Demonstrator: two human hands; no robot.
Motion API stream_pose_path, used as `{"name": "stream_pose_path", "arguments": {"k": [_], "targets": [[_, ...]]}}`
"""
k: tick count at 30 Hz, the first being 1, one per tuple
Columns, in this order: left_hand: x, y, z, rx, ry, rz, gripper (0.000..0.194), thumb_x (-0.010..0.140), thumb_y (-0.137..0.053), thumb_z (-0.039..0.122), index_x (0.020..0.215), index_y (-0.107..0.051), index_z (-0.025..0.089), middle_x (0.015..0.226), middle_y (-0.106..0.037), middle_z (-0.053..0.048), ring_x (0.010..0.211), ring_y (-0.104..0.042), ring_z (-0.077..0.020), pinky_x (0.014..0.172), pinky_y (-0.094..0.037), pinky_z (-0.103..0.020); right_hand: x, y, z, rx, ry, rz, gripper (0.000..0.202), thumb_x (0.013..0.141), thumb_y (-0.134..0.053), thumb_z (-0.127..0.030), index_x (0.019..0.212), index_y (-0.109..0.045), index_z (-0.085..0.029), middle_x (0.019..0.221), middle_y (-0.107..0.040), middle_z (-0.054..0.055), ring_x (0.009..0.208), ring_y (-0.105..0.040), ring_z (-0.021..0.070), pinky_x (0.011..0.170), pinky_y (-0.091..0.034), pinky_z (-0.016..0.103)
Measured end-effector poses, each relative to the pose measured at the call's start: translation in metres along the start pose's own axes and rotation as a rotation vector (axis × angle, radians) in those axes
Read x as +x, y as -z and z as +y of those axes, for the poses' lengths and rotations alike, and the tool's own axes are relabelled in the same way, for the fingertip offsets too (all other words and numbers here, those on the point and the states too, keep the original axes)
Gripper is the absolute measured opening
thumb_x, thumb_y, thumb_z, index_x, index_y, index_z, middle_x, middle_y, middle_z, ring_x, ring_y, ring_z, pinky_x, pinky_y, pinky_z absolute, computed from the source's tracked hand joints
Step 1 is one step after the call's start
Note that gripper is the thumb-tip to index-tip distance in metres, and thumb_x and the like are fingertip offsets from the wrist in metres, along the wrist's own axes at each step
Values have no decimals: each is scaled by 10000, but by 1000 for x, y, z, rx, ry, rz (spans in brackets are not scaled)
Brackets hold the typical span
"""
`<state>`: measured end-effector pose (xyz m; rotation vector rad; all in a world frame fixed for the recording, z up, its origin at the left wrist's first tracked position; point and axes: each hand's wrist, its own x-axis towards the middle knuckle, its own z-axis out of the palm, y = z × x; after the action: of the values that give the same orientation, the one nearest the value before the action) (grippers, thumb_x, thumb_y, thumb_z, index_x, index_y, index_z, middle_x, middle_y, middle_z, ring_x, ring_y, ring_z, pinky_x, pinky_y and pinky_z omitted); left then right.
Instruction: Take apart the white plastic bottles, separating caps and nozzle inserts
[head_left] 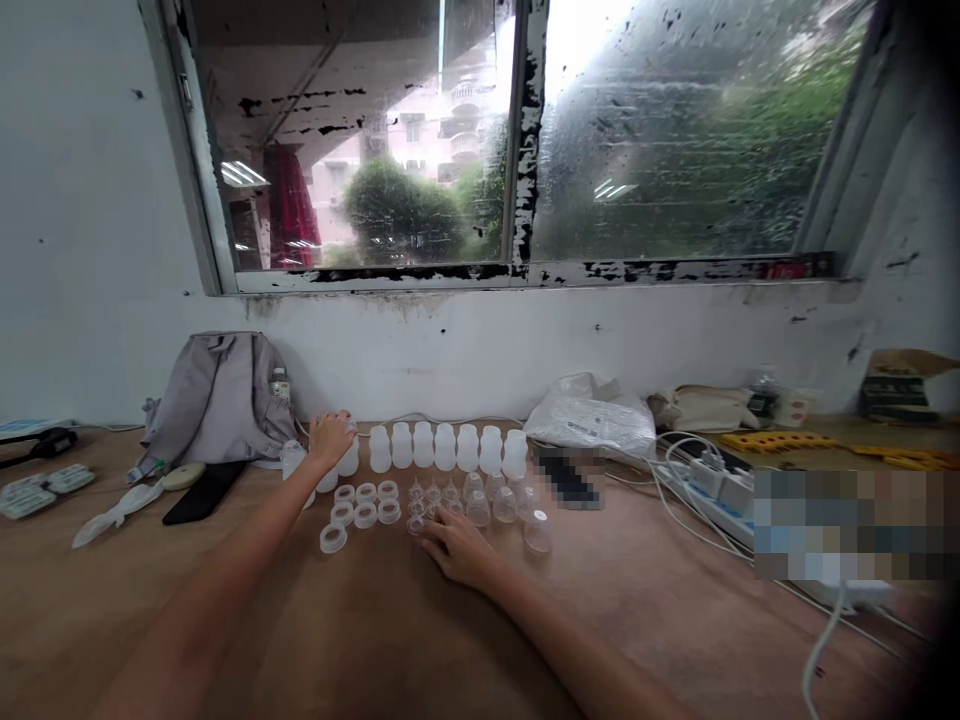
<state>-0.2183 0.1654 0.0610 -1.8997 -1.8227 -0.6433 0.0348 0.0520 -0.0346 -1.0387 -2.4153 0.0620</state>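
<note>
My left hand reaches to the back of the table, its fingers bent around the top of a frosted white bottle. To its right stands a row of several like bottles, upright. My right hand is low over a group of small clear bottle nipples, thumb and fingers closed in among them; the fingers partly hide the nipple they hold. Left of it, white collar rings lie in short rows. Several clear dome caps stand on its right, one cap nearer the front.
A grey backpack, a dark phone-like slab and a white wrapper lie at left. On the right are a plastic bag, a power strip with trailing white cables, and a beige pouch.
</note>
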Motion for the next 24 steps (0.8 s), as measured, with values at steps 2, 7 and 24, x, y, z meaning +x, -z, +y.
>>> {"name": "stream_pose_path", "arguments": {"k": [2,7,24], "targets": [[1,13,3,-40,-6,85,339,769,-473,319,1059,-542,157,968,-600,-115,978,-491,-261,874,-303,-375,1,-1,1,11,-7,54,197,829,-433,-242,950,-583,-201,869,-521,59,830,-499,171,753,-391,279],[-26,49,25,-467,-137,595,363,794,-461,322,1127,-501,182,1028,-524,-80,965,-495,-198,870,-373,-333,4,1,5,49,-38,201,206,850,-381,-203,927,-571,-186,861,-545,65,816,-517,168,745,-411,287],[-160,1,115,-1172,-146,42,521,790,-474,234,1273,-283,198,1257,-416,-103,1161,-385,-219,956,-333,-386,0,30,-18,352,55,373,392,829,-411,-247,1218,-371,-222,1156,-491,86,1068,-456,195,894,-392,369]]}}
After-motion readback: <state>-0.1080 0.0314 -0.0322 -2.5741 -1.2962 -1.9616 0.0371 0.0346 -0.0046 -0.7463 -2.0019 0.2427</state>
